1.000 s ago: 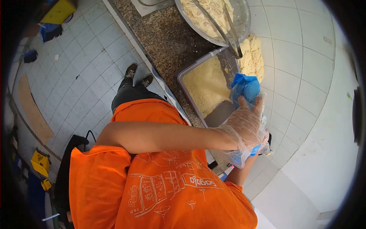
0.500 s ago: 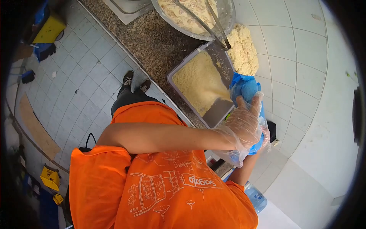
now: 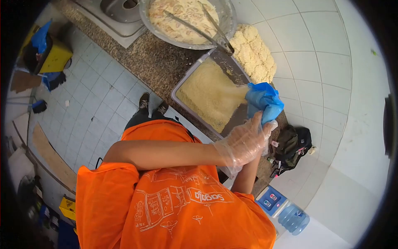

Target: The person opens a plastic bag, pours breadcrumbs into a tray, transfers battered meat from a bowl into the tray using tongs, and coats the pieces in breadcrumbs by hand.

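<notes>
My left hand (image 3: 248, 139), in a clear plastic glove, is closed on a crumpled blue plastic bag (image 3: 267, 101). The bag's mouth tilts over a grey rectangular tub (image 3: 179, 92). Pale yellow crumbs (image 3: 207, 93) stream out of it onto the heap in the tub. My right forearm (image 3: 247, 176) reaches up under the left wrist. The right hand lies behind the left one and the bag, so its fingers are hidden.
A large metal bowl (image 3: 145, 20) of creamy chunky mix stands beyond the tub, with metal tongs (image 3: 195, 30) across it. Beside them lies a lumpy crumb-coated mass (image 3: 253, 54) by the tiled wall. A black bag (image 3: 292, 145), water dispenser (image 3: 271, 201) and sink (image 3: 120, 10) are also around.
The view has shifted, bringing the black bag and dispenser into sight. The blue bag has swung more level over the tub, and crumbs keep pouring from it.
</notes>
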`<state>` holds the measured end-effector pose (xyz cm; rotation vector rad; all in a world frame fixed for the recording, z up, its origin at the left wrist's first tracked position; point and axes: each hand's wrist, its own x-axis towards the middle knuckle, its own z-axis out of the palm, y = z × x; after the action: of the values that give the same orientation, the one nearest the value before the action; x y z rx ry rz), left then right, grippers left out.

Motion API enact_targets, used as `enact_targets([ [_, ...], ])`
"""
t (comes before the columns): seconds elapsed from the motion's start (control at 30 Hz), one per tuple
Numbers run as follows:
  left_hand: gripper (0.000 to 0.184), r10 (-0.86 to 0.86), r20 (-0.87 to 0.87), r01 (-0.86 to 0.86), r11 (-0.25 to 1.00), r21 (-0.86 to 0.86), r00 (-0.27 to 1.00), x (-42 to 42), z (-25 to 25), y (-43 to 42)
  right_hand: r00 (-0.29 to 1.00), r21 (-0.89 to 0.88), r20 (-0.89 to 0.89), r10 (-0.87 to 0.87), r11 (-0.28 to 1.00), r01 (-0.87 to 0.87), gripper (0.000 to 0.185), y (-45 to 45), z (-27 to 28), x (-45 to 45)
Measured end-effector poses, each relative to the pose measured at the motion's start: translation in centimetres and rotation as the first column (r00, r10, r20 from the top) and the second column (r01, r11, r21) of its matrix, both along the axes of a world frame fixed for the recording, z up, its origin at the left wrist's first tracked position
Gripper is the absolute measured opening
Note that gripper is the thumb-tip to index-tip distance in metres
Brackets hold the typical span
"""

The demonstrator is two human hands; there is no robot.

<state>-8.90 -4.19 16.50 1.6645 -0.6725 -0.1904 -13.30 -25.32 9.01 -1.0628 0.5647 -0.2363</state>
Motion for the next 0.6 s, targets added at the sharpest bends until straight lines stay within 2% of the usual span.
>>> enact_targets([
  [0.13,0.033,-0.027,0.241,0.024,1.0,0.013,0.97,0.3,-2.0,-0.7,0.995,0.076,0.077,-0.063,0.995,0.057,0.068,0.5,-3.8,1.0],
  [0.17,0.033,-0.039,0.25,0.035,0.999,0.019,0.968,0.5,-2.3,-0.6,0.993,0.094,0.094,-0.076,0.993,0.067,0.068,0.7,-4.6,1.3],
  [0.23,0.034,-0.12,0.037,0.122,0.99,-0.066,0.992,1.0,-2.6,-0.3,0.987,0.119,0.131,-0.097,0.989,0.082,0.07,1.2,-5.9,2.4],
  [0.33,0.029,-0.074,0.119,0.082,0.995,-0.064,0.99,1.7,-4.4,-0.2,0.988,0.146,0.093,-0.124,0.983,0.11,0.079,2.4,-5.9,4.2],
  [0.37,0.029,-0.088,0.131,0.097,0.994,-0.058,0.987,2.1,-5.3,-0.1,0.985,0.152,0.105,-0.138,0.981,0.122,0.079,1.3,-7.6,3.9],
  [0.43,0.033,-0.132,0.291,0.128,0.991,0.033,0.948,3.2,-7.1,0.2,0.952,0.277,0.292,-0.09,0.961,0.006,0.082,-1.6,-12.4,3.3],
  [0.47,0.033,-0.144,0.303,0.138,0.99,0.04,0.942,3.3,-8.1,0.4,0.936,0.222,0.341,-0.092,0.975,0.016,0.08,-0.8,-11.7,3.7],
  [0.5,0.037,-0.051,0.227,0.058,0.998,-0.022,0.972,3.4,-8.8,0.7,0.931,0.227,0.351,-0.103,0.974,0.022,0.08,-0.2,-11.0,4.0],
  [0.53,0.041,0.04,0.144,-0.029,0.997,-0.076,0.989,3.4,-9.5,1.0,0.949,0.13,0.306,-0.075,0.991,0.036,0.078,0.5,-10.3,4.0],
  [0.57,0.041,0.033,0.154,-0.022,0.997,-0.07,0.988,3.5,-9.2,1.3,0.965,0.031,0.257,-0.05,0.999,0.044,0.076,1.4,-9.2,4.1],
  [0.6,0.045,0.123,-0.02,-0.123,0.992,-0.027,0.992,3.5,-8.7,1.8,0.969,0.01,0.241,-0.051,0.999,0.05,0.074,2.5,-7.4,4.2],
])
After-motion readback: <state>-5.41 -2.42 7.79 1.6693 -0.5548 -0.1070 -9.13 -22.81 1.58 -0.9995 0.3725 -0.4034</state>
